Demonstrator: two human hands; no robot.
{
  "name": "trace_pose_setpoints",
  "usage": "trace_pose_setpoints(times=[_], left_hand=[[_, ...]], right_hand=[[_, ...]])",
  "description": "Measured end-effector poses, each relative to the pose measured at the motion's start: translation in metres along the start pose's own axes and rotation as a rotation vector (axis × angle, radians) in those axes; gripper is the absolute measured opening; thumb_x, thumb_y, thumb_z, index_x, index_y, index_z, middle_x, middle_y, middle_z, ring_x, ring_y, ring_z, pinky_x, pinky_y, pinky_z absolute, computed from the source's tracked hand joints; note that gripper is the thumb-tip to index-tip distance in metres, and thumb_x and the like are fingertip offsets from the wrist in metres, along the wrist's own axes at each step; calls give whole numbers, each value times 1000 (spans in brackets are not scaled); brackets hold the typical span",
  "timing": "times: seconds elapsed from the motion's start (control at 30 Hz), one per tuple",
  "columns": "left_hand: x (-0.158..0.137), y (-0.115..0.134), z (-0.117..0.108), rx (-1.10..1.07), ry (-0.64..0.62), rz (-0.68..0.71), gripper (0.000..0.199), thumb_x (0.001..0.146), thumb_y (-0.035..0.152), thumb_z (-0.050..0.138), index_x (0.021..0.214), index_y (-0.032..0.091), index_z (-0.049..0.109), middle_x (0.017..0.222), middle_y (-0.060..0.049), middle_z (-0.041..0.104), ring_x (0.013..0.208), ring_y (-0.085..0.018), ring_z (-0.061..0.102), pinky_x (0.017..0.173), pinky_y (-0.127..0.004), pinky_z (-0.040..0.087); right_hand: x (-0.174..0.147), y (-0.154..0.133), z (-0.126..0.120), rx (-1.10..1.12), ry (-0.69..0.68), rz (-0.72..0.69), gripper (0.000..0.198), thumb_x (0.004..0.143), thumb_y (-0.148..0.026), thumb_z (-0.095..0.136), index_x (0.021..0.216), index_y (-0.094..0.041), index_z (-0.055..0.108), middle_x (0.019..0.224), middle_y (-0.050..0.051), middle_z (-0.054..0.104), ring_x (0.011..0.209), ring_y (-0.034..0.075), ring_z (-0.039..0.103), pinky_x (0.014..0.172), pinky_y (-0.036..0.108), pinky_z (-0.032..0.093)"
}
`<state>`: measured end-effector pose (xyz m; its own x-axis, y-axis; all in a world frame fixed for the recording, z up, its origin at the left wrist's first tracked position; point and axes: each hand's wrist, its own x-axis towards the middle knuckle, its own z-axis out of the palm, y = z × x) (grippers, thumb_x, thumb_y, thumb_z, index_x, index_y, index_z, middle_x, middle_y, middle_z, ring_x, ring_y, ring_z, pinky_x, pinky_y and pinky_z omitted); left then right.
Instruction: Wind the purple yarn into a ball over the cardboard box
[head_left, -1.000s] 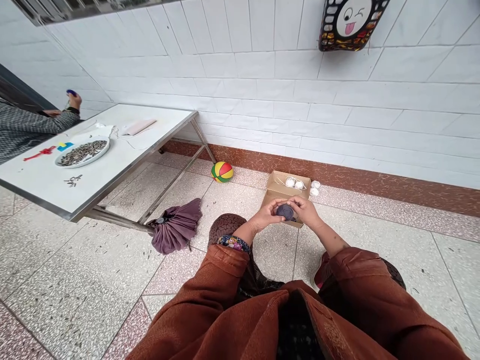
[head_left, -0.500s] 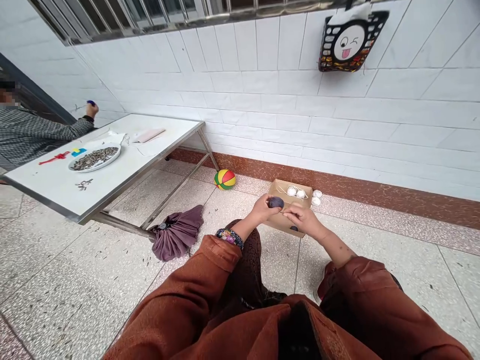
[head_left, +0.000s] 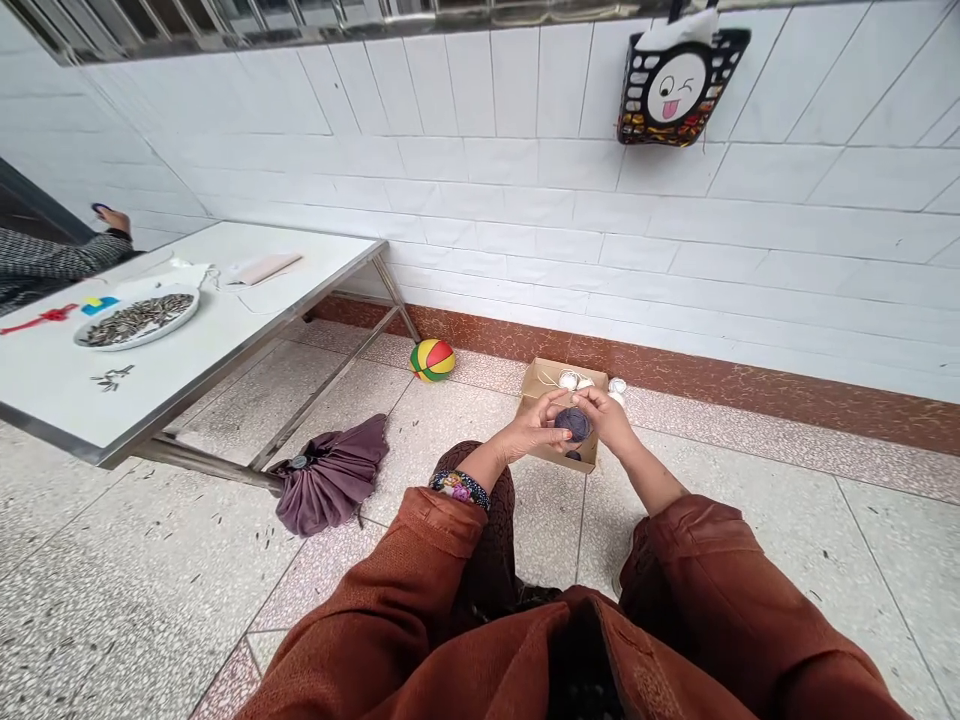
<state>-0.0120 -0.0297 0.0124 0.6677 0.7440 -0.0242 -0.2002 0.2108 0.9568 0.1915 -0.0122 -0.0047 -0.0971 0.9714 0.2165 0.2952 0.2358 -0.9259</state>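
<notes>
Left hand (head_left: 536,428), mine: curled round one dark yarn ball (head_left: 573,425), over the box. Right hand (head_left: 607,420), mine: fingertips at the ball's upper edge; whether pinching a thread, I cannot tell. Progress: ball rounded, well formed by my judgement; any winding left, unclear. Cardboard box (head_left: 537,378), open: white balls (head_left: 568,380), pale string, small dark piece (head_left: 573,455). Plate (head_left: 120,346): seeds or husks (head_left: 142,318). Wall basket (head_left: 628,100): colourful contents, indistinct.
</notes>
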Motion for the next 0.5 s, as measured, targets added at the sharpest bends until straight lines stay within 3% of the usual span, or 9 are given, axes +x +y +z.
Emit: trace_pose_setpoints(times=[0.2, 0.27, 0.37, 0.5], left_hand=[[-10, 8, 2, -118, -24, -17, 66, 77, 40, 86, 135, 22, 60, 124, -14, 68, 95, -22, 73, 83, -33, 54], [-10, 7, 1, -165, -2, -13, 66, 74, 40, 88, 131, 20, 61, 119, -13, 69, 93, -22, 74, 85, -35, 54], [-8, 4, -2, -170, 114, 31, 70, 69, 41, 91, 128, 19, 60, 115, -12, 70, 87, -19, 72, 86, -37, 54], [-3, -1, -8, 6, 399, 104, 65, 67, 36, 90, 122, 19, 60, 114, -10, 70, 87, -18, 68, 83, -35, 54]], right_hand=[[-22, 3, 10, -111, 3, -34, 25, 90, -47, 54, 90, -23, 62, 77, 3, 68, 71, 21, 61, 66, 32, 50], [-26, 4, 12, -187, 9, -56, 23, 91, -45, 53, 90, -24, 62, 77, 4, 68, 71, 22, 62, 67, 33, 50], [-31, 2, 16, -278, -26, -89, 23, 92, -43, 50, 88, -23, 61, 78, 5, 68, 72, 23, 63, 69, 35, 50], [-37, -8, 19, -269, -182, -145, 25, 95, -43, 51, 90, -23, 64, 81, 5, 69, 72, 21, 62, 71, 34, 50]])
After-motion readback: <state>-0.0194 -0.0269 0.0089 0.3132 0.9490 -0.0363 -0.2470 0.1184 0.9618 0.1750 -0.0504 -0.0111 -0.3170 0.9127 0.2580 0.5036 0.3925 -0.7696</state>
